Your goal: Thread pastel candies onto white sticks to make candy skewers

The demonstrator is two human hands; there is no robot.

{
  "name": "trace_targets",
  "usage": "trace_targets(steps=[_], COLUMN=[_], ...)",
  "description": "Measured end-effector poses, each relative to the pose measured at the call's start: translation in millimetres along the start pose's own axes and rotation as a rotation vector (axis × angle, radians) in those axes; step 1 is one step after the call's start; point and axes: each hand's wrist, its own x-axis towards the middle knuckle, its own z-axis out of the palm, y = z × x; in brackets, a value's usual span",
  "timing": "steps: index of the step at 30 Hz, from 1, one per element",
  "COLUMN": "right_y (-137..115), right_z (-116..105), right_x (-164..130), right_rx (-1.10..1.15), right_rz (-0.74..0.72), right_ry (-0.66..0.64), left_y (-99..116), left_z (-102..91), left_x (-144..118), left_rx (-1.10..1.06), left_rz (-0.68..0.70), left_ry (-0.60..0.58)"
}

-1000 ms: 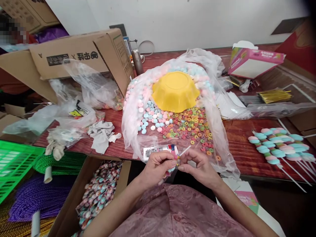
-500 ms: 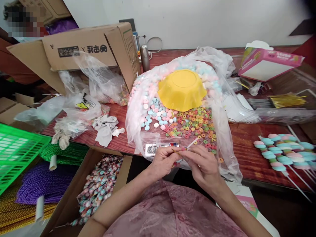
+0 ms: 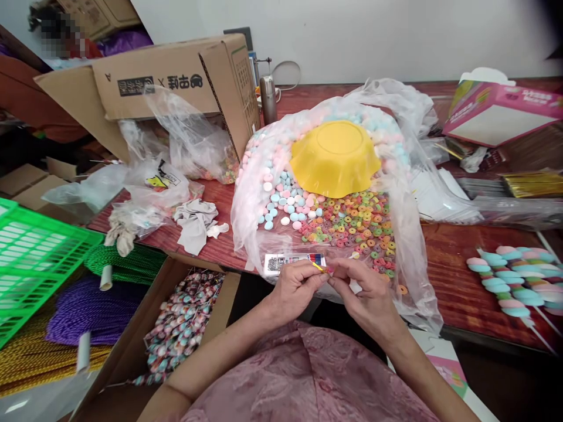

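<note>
Red table (image 3: 448,258), one yellow bowl (image 3: 335,157)

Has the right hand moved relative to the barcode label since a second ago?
Yes. The right hand has closed in toward the barcode label, meeting the left hand.
</note>
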Motion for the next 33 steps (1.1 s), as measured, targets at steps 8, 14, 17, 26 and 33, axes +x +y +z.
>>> trace_targets(steps=[8,14,17,26,33], right_y=[-3,9,19,12,-17], right_z=[-5,9,12,-30,-40], right_x=[0,-24,-30,1,5], right_rx=[-0.111,0.186,0.512,0.352,-0.093], right_rz=[-0.132,0.230,0.479,-0.081,-0.894], right_ry=[0.042,0.084,-0.021,-0.567,-0.499], left_y=[-1,-1,2,3,-3], left_z=[1.6,0.3,0.6,-9.8,-16.5], left_x=[0,1,3,10,19], left_rx=[0.049,-0.053,-0.070,-0.490,-0.471], left_rz=[0.026,-0.015,-0.030,-0.772,-0.918], left_ry=[0.007,0.014,-0.025,-0.423,-0.906])
